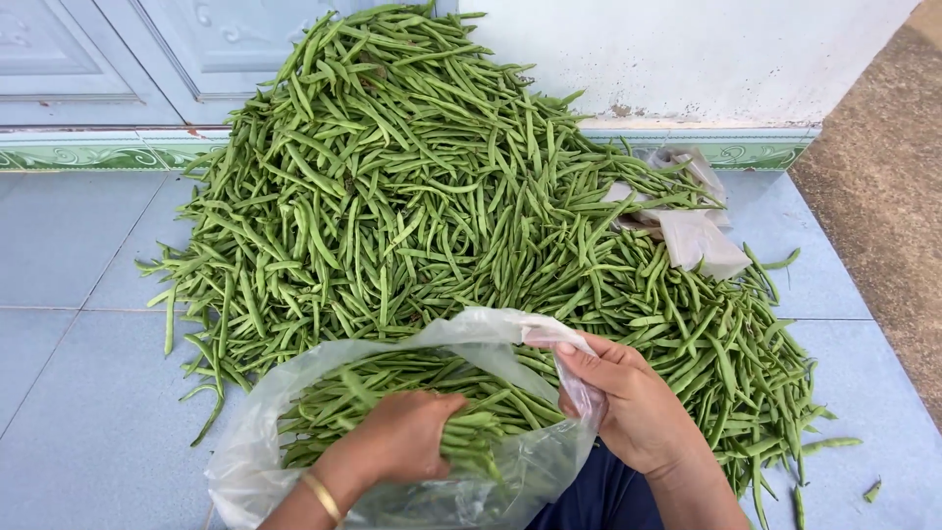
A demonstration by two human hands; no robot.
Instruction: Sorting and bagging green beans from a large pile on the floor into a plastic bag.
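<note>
**Two hands at a bag of green beans**

The left hand point(407, 437) is clenched around a bundle of beans point(471, 432), fingers curled over the pods, wrist bent downward into the mouth of a clear plastic bag point(255, 461). A thin gold bangle point(322, 496) circles the left wrist, and the forearm enters from the lower edge of the view. The right hand point(628, 402) pinches the bag's rim between thumb and fingers, holding the opening up and to the right; its knuckles face the camera and the forearm slopes down toward the lower right. The bag sits on the pale blue tiled floor point(69, 393), just in front of the person, and already contains many beans lying roughly parallel. Behind it, touching its far edge, spreads a large heap of loose green beans point(392, 177) banked against a white wall point(687, 49) and a pale door point(118, 49). Crumpled plastic, probably more bags point(692, 236), lies on the heap's right side.
</note>
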